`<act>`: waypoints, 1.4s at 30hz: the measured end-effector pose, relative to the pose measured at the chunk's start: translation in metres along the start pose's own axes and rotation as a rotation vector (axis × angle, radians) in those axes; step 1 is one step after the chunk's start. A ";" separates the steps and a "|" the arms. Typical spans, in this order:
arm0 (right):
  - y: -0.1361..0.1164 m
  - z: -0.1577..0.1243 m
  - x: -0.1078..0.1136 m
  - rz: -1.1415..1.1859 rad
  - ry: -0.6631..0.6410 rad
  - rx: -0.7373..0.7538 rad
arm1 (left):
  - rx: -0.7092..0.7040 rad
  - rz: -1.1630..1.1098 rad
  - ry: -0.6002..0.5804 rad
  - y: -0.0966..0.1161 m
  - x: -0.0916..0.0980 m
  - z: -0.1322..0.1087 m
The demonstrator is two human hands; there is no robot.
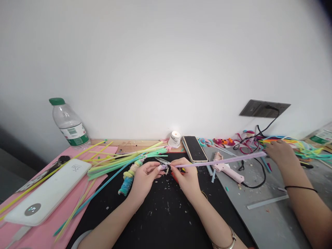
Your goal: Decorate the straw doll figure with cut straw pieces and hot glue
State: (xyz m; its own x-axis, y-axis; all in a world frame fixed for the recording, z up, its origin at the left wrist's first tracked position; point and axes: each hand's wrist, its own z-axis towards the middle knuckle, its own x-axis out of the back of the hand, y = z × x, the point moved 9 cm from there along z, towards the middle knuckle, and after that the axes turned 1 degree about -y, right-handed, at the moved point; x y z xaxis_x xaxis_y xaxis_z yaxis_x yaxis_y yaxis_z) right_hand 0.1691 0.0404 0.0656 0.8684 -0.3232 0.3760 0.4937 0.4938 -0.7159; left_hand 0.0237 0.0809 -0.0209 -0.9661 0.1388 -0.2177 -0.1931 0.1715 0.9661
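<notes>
My left hand [145, 178] and my right hand [186, 178] meet over the black mat [166, 221]. A long lilac pipe cleaner [223, 161] runs from my right fingers out to the right. My right thumb and forefinger pinch it near its end. My left fingers pinch a short, bent lilac bit, close to the right fingertips; whether it is the same pipe cleaner I cannot tell. Partly hidden behind my right hand lies a red-handled tool [175, 177]. Beside my left hand rests a coiled yellow and blue pipe-cleaner piece [127, 180].
Loose pipe cleaners [129, 160], a white power bank [52, 193] and a bottle [70, 124] are at left. A phone [195, 148] and small white cup [174, 139] stand behind. At right are a pink glue gun [229, 172], its cord, and another person's hand [281, 153] at a pipe-cleaner pile.
</notes>
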 end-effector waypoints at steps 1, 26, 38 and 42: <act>0.000 0.000 0.000 0.004 0.003 0.001 | 0.000 -0.008 0.006 0.000 0.000 0.000; -0.007 -0.002 -0.018 0.034 -0.155 0.036 | 0.134 -0.291 0.039 -0.010 0.005 -0.003; 0.012 -0.002 -0.017 0.260 -0.072 -0.157 | 0.101 -0.449 -0.097 -0.002 -0.008 -0.004; 0.020 -0.003 -0.019 0.328 -0.079 -0.212 | 0.094 -0.450 -0.134 0.001 -0.011 -0.005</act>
State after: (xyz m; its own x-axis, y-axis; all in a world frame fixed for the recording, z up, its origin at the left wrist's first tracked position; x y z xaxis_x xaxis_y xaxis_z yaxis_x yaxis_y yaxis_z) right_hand 0.1621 0.0539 0.0427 0.9834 -0.1083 0.1453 0.1761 0.3805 -0.9079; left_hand 0.0333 0.0747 -0.0171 -0.7585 0.1541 -0.6332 -0.5646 0.3298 0.7566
